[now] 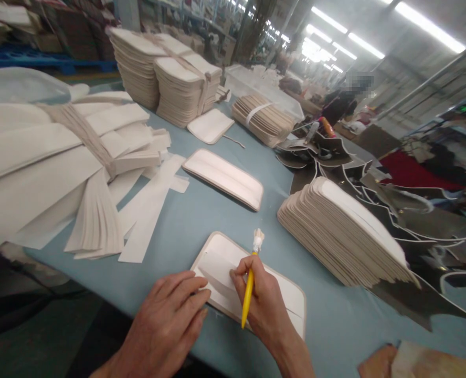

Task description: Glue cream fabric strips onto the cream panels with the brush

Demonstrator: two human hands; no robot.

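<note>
In front of me a cream panel (296, 299) with rounded corners and a tan edge lies flat on the table. A pale strip (217, 273) runs along its middle, its near part slightly raised. My left hand (173, 310) rests with fingers stretched out at the panel's left near edge. Closed around a yellow-handled brush (248, 296), my right hand (262, 294) is over the panel. The brush's whitish, wrapped-looking end points away from me. The thumb and forefinger of that hand are at the strip; whether they pinch it I cannot tell.
Another panel (225, 178) lies farther off. A fanned panel stack (335, 231) and dark pieces with white edges (406, 210) are at right. Tied strips (60, 142) cover the left. Bundled stacks (186, 79) and a clear bin (264, 86) stand behind on the blue-grey table (252, 231).
</note>
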